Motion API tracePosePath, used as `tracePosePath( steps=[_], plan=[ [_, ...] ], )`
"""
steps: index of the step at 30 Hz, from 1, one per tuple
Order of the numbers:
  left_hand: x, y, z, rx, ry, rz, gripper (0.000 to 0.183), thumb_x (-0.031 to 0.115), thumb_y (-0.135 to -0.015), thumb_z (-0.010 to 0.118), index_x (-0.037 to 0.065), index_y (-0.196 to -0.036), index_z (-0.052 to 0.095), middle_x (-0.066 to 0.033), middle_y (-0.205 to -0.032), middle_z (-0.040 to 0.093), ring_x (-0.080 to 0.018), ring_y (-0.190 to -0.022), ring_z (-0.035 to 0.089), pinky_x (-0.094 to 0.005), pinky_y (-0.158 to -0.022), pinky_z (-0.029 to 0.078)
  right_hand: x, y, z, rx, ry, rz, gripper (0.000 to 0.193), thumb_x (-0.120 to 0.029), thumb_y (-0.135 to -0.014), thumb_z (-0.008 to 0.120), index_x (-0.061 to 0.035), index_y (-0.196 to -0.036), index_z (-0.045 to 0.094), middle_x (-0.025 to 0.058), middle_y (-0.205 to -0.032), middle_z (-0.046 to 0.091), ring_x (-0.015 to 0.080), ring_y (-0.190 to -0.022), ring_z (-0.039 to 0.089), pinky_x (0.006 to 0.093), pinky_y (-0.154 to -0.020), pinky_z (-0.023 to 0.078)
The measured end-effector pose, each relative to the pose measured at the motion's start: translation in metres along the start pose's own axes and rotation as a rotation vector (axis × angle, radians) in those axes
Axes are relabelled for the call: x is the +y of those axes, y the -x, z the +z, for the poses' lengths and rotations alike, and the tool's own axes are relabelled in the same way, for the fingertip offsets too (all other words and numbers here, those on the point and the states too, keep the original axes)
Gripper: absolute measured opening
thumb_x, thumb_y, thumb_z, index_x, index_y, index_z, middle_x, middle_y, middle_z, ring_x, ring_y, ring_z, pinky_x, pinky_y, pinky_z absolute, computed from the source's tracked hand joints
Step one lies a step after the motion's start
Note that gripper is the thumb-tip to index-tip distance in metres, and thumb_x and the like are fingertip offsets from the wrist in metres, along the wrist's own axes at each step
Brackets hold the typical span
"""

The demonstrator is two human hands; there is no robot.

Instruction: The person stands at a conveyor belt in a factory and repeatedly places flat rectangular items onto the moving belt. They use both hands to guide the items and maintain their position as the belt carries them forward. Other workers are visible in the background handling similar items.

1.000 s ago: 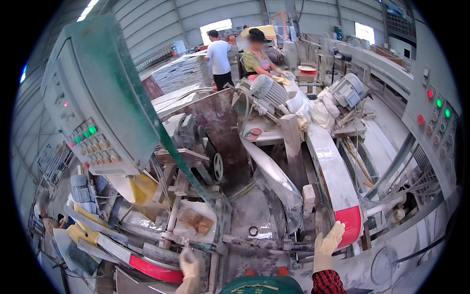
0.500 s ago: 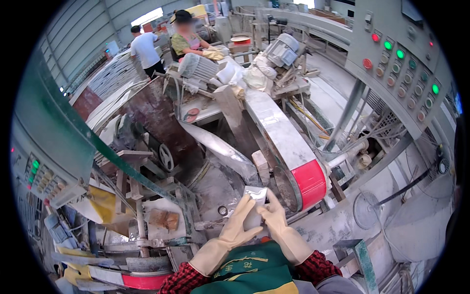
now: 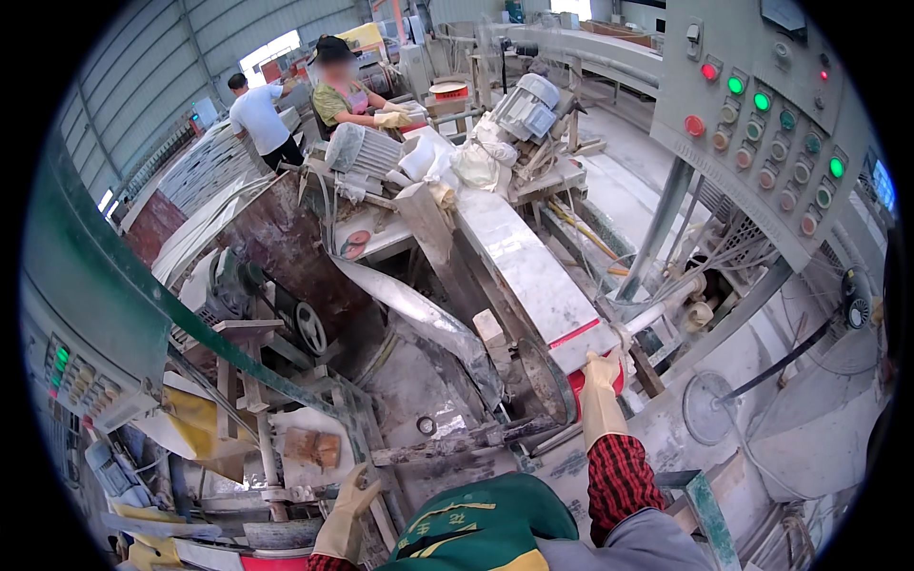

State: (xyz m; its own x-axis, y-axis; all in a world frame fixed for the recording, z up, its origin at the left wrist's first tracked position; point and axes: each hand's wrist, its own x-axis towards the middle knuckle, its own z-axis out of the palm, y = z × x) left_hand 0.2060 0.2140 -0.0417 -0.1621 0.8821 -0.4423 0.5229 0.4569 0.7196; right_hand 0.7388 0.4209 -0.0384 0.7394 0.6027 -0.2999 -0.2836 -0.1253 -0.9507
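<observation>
My right hand (image 3: 602, 385), in a cream rubber glove, reaches forward to the near end of a conveyor belt (image 3: 533, 257). Its fingers hold the near edge of a pale, flat, tile-like piece (image 3: 579, 350), which lies over the belt's red end section (image 3: 577, 381). A thin red strip shows just beyond the piece. Down at the lower left, my left hand (image 3: 350, 504), gloved alike, holds nothing; its fingers are apart beside the green metal frame (image 3: 367, 433). The undersides of the right fingers are hidden.
Motors (image 3: 528, 105) stand over the belt's far part. A curved metal guard (image 3: 419, 309) and a wooden block (image 3: 489, 328) lie left of it. Control panels (image 3: 762, 133) flank both sides. One co-worker (image 3: 343, 90) sits at the far end; another person (image 3: 262, 124) stands behind.
Both hands were together before me with the pale piece. My right hand has moved forward and right, bringing it onto the belt's end; my left hand has let go and dropped to the lower left.
</observation>
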Motion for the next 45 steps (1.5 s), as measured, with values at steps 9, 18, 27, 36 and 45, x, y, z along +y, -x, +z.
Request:
tracePosePath(
  steps=[9,18,27,36,45],
  plan=[
    [-0.077,0.032,-0.004,0.215,0.230,-0.228,0.066,0.020,-0.082,0.070,0.004,-0.140,0.041,-0.0124,-0.102,0.065,-0.0155,-0.089,0.060,-0.0288,-0.075,0.049,0.010,-0.011,0.009,-0.061,0.578,-0.075,0.076,-0.024,-0.086,0.057,-0.0047,-0.148,0.018,0.0166,-0.076,0.066,0.0221,-0.048,0.060,0.0331,-0.046,0.050],
    [0.000,0.029,-0.013,0.170,0.257,-0.219,0.060,0.014,-0.083,0.070,0.000,-0.135,0.045,-0.0116,-0.110,0.064,-0.0174,-0.097,0.059,-0.0299,-0.085,0.048,-0.022,-0.002,-0.007,-0.125,0.239,0.214,0.082,-0.014,-0.085,0.061,-0.0080,-0.149,0.011,0.0123,-0.074,0.065,0.0196,-0.047,0.058,0.0300,-0.041,0.048],
    [-0.103,0.082,-0.132,1.024,-0.593,0.097,0.046,0.026,-0.090,0.058,-0.004,-0.124,0.053,-0.0314,-0.127,0.050,-0.0446,-0.119,0.047,-0.0487,-0.102,0.035,-0.005,0.069,-0.046,-0.132,0.710,-0.655,0.069,-0.007,-0.079,0.061,-0.0040,-0.142,0.035,0.0256,-0.107,0.062,0.0361,-0.096,0.062,0.0380,-0.086,0.050],
    [-0.165,0.178,-0.179,1.089,-0.743,-0.600,0.053,0.034,-0.093,0.053,0.003,-0.135,0.044,-0.0264,-0.142,0.037,-0.0447,-0.130,0.034,-0.0492,-0.109,0.027,0.018,0.102,-0.056,-0.383,1.196,-0.539,0.091,-0.015,-0.071,0.063,-0.0016,-0.148,0.016,0.0297,-0.151,0.018,0.0371,-0.142,0.018,0.0369,-0.115,0.022],
    [-0.133,0.172,-0.136,1.248,-0.829,-0.420,0.044,0.027,-0.095,0.048,0.000,-0.130,0.048,-0.0254,-0.143,0.038,-0.0446,-0.131,0.034,-0.0515,-0.111,0.023,0.010,0.096,-0.049,-0.421,1.458,-0.426,0.100,-0.015,-0.069,0.068,0.0003,-0.148,0.010,0.0262,-0.153,0.013,0.0329,-0.144,0.014,0.0336,-0.117,0.019]
  ],
)
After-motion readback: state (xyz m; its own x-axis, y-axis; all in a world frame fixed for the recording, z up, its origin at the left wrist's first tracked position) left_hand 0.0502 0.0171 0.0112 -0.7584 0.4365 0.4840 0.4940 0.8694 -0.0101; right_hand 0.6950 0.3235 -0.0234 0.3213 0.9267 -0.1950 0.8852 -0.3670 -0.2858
